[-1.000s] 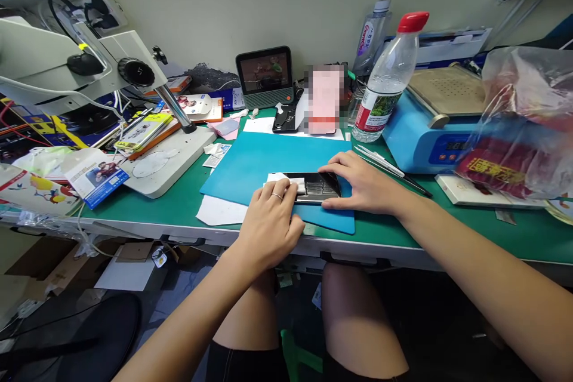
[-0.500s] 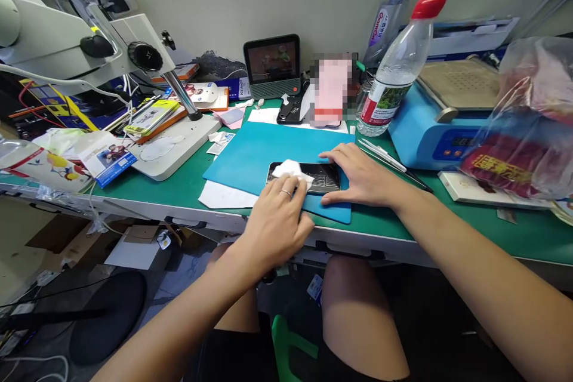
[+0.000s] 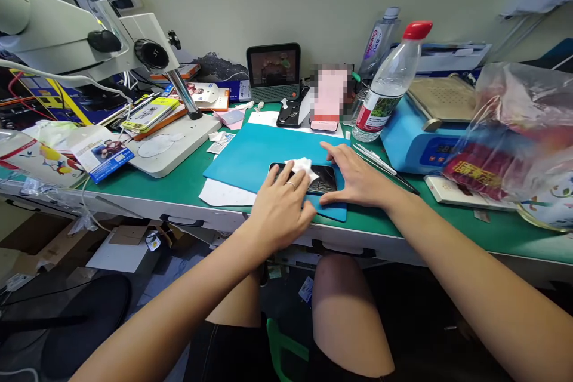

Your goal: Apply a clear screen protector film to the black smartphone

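Note:
A black phone (image 3: 323, 179) lies face up on a blue mat (image 3: 255, 155) at the front of the green bench. My left hand (image 3: 282, 209) presses a small white wipe (image 3: 302, 166) onto the phone's screen, fingers bent over the wipe. My right hand (image 3: 356, 176) lies flat with fingers stretched out, holding the phone's right end steady against the mat.
A microscope (image 3: 111, 48) on a white base stands at the left. Behind the mat are a small screen (image 3: 273, 68), another black phone (image 3: 289, 114) and a red-capped water bottle (image 3: 388, 86). Tweezers (image 3: 380, 164), a blue heating machine (image 3: 425, 125) and a plastic bag (image 3: 514, 125) lie to the right.
My left hand has slid the white wipe rightward along the phone's screen. My right hand has kept its hold on the phone's right end.

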The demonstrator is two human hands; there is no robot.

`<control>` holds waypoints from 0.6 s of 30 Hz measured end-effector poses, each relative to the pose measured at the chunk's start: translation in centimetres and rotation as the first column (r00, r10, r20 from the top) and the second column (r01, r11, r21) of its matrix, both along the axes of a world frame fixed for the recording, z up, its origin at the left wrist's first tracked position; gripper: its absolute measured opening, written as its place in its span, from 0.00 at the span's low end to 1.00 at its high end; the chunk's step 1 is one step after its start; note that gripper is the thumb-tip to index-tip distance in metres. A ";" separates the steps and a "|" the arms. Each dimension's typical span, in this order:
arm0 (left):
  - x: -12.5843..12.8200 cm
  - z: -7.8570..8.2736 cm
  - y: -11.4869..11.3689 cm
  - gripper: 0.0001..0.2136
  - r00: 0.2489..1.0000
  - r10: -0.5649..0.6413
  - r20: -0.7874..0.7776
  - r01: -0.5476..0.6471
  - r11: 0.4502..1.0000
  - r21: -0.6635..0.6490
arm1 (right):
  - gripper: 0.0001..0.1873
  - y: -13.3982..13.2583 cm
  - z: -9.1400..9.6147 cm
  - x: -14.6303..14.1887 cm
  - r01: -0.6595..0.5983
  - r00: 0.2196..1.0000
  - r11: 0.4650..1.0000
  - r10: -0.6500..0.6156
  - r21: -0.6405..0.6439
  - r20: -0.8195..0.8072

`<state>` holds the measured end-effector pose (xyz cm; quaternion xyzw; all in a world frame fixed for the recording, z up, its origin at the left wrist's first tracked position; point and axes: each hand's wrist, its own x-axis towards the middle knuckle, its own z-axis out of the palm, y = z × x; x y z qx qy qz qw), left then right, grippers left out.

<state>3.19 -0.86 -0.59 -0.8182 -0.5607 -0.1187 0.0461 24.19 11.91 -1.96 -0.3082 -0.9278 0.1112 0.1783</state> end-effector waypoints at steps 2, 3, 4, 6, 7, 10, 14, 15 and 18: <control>-1.1 0.0 -0.3 0.24 1.000 0.017 -0.015 -0.017 1.000 -0.009 | 0.67 -0.1 0.1 -0.1 0.016 1.000 1.000 -0.015 -0.001 0.012; -1.5 0.0 -0.4 0.24 1.000 0.021 -0.018 -0.021 1.000 -0.014 | 0.66 -0.2 0.2 -0.2 0.018 1.000 1.000 -0.018 0.003 0.016; -1.7 0.0 -0.4 0.24 1.000 0.022 -0.021 -0.022 1.000 -0.018 | 0.64 -0.2 0.2 -0.2 0.017 1.000 1.000 -0.018 0.009 0.018; -1.7 -0.1 -0.2 0.24 1.000 0.011 -0.026 -0.011 1.000 -0.017 | 0.60 -0.2 0.3 -0.3 0.007 1.000 1.000 -0.008 0.018 0.022; -1.4 -0.1 0.0 0.25 1.000 0.000 -0.026 -0.001 1.000 -0.013 | 0.58 -0.2 0.3 -0.3 0.001 1.000 1.000 -0.001 0.023 0.021; 0.2 -0.1 1.0 0.27 0.999 -0.041 -0.004 0.041 0.999 0.000 | 0.53 -0.1 0.2 -0.3 -0.033 0.999 0.999 0.032 0.042 0.015; 2.6 -0.2 2.3 0.29 0.993 -0.104 0.047 0.104 0.995 -0.001 | 0.47 -0.1 0.1 -0.2 -0.055 0.998 0.995 0.055 0.082 0.006; 3.0 -0.2 2.4 0.29 0.992 -0.116 0.052 0.117 0.993 0.001 | 0.46 -0.1 0.1 -0.2 -0.051 0.999 0.995 0.051 0.087 0.007; 3.4 -0.4 2.4 0.29 0.988 -0.140 0.060 0.140 0.990 0.014 | 0.46 -0.3 0.2 -0.2 -0.031 0.999 0.995 0.030 0.090 0.016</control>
